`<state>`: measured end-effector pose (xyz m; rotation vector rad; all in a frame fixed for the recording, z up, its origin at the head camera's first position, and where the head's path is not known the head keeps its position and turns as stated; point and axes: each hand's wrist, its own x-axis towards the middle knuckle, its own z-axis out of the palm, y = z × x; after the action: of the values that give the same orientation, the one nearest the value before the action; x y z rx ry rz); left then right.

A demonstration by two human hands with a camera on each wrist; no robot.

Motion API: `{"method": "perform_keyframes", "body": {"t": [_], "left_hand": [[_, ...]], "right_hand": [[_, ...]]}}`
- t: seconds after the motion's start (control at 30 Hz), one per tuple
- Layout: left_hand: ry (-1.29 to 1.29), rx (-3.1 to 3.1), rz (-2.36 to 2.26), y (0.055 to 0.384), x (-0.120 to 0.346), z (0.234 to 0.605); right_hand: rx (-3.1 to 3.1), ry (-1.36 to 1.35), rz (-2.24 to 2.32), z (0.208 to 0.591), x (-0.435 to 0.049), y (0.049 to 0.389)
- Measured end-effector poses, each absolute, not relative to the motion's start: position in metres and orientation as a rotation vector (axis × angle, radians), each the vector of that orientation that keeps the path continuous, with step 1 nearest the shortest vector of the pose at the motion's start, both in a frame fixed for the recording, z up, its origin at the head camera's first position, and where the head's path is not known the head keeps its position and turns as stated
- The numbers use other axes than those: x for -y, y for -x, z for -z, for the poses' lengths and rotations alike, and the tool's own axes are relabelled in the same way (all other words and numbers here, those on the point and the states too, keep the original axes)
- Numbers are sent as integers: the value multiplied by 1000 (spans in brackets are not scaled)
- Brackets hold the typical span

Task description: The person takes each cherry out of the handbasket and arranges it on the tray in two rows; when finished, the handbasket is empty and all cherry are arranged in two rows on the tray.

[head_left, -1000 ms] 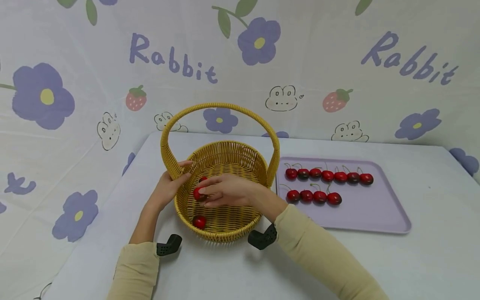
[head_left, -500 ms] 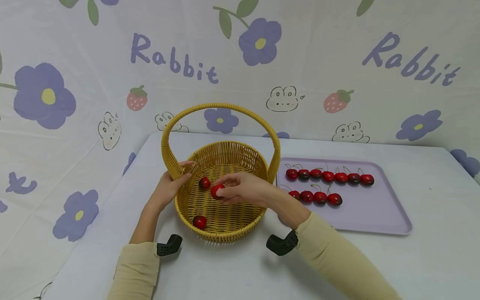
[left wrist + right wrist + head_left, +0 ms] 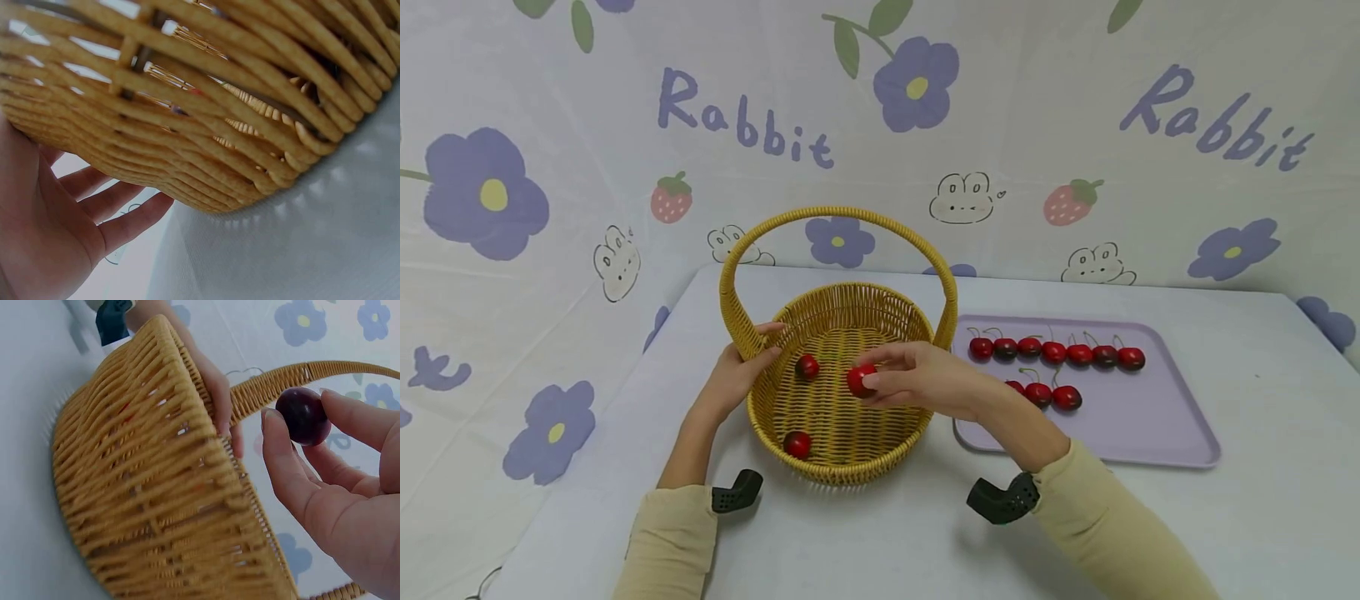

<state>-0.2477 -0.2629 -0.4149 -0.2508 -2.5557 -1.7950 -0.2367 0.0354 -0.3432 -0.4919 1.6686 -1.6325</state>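
Observation:
A yellow woven basket [image 3: 850, 475] with a tall arched handle stands on the table's left half. My left hand [image 3: 730, 383] holds its left rim at the foot of the handle. Seen from the left wrist, that hand's fingers [image 3: 134, 222] lie along the outside of the weave. Over the basket's right half, my right hand [image 3: 936, 382] pinches a dark red cherry [image 3: 860, 381] between thumb and fingertips. The right wrist view shows this cherry [image 3: 304, 417] above rim level. Two more cherries lie inside, one at the left [image 3: 807, 367] and one near the front [image 3: 797, 444].
Right of the basket lies a lilac tray [image 3: 1150, 433]. A back row of several stemmed cherries [image 3: 1055, 353] lines its far side, with a shorter row [image 3: 1067, 398] before it, partly hidden by my right forearm. A printed cloth [image 3: 865, 125] hangs behind the table.
My right hand has carried its cherry rightward from the basket's left side, uncovering the left cherry inside. The left hand and basket have stayed put.

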Motion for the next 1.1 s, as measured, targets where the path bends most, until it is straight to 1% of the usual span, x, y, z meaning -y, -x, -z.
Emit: {"method": "perform_keyframes", "body": {"t": [0.63, 1.1], "left_hand": [[239, 2546, 1820, 246, 262, 414], [226, 2550, 1823, 246, 262, 412]], "right_hand": [[-1770, 476, 1623, 339, -90, 225], [-1923, 464, 1526, 346, -136, 213]]}}
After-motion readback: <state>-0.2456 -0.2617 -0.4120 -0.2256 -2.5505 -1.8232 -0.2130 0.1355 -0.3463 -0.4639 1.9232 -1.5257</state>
